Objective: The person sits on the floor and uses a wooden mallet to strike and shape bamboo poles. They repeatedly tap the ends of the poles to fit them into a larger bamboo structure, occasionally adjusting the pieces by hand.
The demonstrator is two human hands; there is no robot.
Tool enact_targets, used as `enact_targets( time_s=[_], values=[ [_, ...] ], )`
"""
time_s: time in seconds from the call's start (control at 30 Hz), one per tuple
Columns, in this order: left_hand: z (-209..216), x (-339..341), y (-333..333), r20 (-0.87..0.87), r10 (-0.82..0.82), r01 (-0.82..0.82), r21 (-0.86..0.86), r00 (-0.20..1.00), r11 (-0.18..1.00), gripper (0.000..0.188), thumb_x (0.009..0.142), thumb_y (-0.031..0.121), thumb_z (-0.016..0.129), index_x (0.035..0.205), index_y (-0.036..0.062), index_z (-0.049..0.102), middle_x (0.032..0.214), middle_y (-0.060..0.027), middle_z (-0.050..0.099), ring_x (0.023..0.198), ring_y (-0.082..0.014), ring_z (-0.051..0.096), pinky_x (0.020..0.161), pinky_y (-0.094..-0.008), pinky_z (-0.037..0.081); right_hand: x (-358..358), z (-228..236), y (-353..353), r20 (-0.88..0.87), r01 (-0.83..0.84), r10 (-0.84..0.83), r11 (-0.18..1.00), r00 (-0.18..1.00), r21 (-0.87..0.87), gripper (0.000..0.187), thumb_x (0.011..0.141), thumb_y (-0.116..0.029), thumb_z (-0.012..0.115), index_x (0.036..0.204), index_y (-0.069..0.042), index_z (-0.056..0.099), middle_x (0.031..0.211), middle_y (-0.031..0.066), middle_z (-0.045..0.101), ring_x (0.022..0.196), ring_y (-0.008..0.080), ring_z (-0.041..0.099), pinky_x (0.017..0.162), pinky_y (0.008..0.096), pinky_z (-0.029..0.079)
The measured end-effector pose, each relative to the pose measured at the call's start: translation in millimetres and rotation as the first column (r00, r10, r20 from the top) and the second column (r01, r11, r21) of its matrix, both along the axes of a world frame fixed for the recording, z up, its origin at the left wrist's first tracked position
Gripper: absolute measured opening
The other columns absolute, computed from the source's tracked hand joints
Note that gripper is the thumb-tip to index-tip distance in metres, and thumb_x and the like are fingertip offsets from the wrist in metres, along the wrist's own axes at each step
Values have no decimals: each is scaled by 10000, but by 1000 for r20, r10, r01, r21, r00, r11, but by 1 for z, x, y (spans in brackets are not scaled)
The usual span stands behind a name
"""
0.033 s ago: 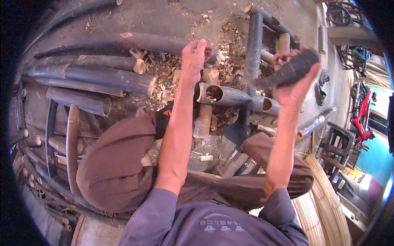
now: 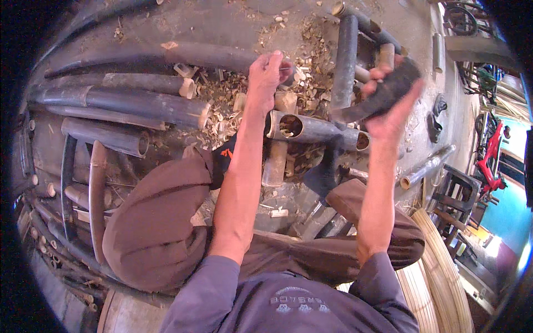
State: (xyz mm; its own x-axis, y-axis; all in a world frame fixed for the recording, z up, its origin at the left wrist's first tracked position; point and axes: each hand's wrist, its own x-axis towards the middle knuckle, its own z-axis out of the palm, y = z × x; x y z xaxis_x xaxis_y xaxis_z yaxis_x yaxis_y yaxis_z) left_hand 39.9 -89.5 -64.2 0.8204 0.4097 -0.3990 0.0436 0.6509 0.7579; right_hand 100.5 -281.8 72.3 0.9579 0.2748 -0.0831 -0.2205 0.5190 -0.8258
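My left hand (image 2: 266,75) is closed near the cut end of a long dark bamboo pole (image 2: 211,55). A thin sliver shows at its fingertips, too small to name. My right hand (image 2: 391,119) grips a dark, curved, club-like block (image 2: 391,91), blurred by motion and raised at the right. Below and between the hands lies a dark bamboo tube (image 2: 322,132) with round holes cut in its side. It rests across a paler bamboo piece (image 2: 273,166) between my bent legs.
Bamboo chips (image 2: 222,105) litter the floor around the pole ends. More dark bamboo poles (image 2: 122,102) lie at the left. A bamboo frame (image 2: 345,61) stands at the far right of centre. Split bamboo strips (image 2: 438,266) lie by my right knee; a red bicycle frame (image 2: 489,158) stands farther right.
My right hand and the dark block have shifted a little left and tilted. My left hand has barely moved.
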Motion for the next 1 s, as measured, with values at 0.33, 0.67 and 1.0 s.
enact_targets(
  time_s=[0.33, 0.67, 1.0],
  values=[
    [-42, 11, -30, -10, 291, -291, 7, 957, 957, 432, 976, 449, 508, 1145, 54, 549, 1013, -32, 623, 937, -189, 584, 852, -332, 475, 0, -149, 77, -403, -660, 527, 525, 748, -538, 614, 925, -619, 489, 1315, -146, 525, 1221, 90, 538, 1104, 191, 506, 928, 337, 413],
    [-71, 53, -52, 10, -78, 78, 36, 997, 996, 355, 955, 341, 550, 1058, 21, 663, 1008, -74, 652, 938, -192, 597, 844, -343, 494, -7, -180, 59, -140, -175, 105, 613, 985, -771, 728, 949, -592, 473, 1437, -56, 407, 1398, 190, 478, 1304, 304, 437, 1066, 390, 355],
    [-83, 70, -154, 61, -973, 845, 485, 224, 225, 405, 891, 429, 598, 1052, 70, 693, 1038, -58, 690, 1001, -200, 607, 927, -381, 457, -76, -197, -1, 92, 542, -696, 462, 712, -702, 600, 1035, -520, 253, 1328, -39, 458, 1229, 140, 528, 1165, 240, 504, 1016, 380, 386]
  ],
)
